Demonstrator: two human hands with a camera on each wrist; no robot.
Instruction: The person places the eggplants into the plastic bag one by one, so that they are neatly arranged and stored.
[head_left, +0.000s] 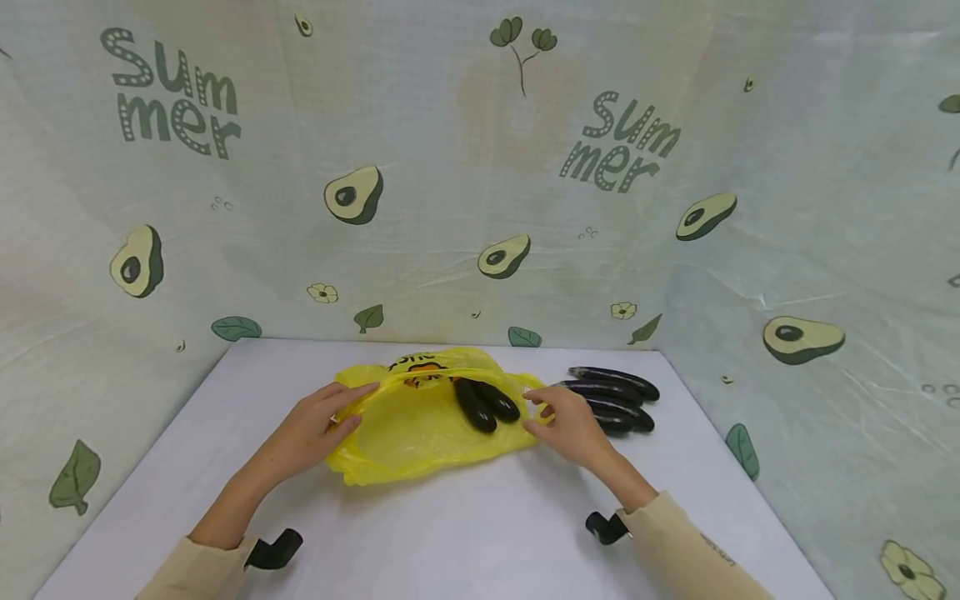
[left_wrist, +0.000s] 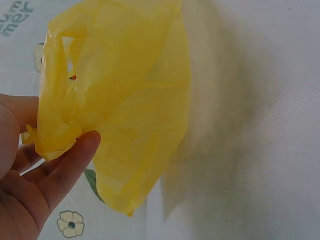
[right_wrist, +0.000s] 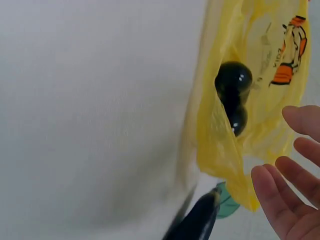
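Note:
A yellow plastic bag lies on its side with its wide mouth toward me, and two dark eggplants rest inside at its right. My left hand is at the bag's left rim, thumb and fingers spread apart and touching the plastic. In the left wrist view, the bag's gathered edge lies against those fingers. Over by the right rim, my right hand has its fingers apart, loosely bent. Whether it touches the plastic I cannot tell. Several more eggplants lie beside and beyond that hand.
Everything lies on a white tabletop. A pale cloth printed with avocados, leaves and words rises behind and along both sides. Black wrist-worn devices stick out from both beige sleeves.

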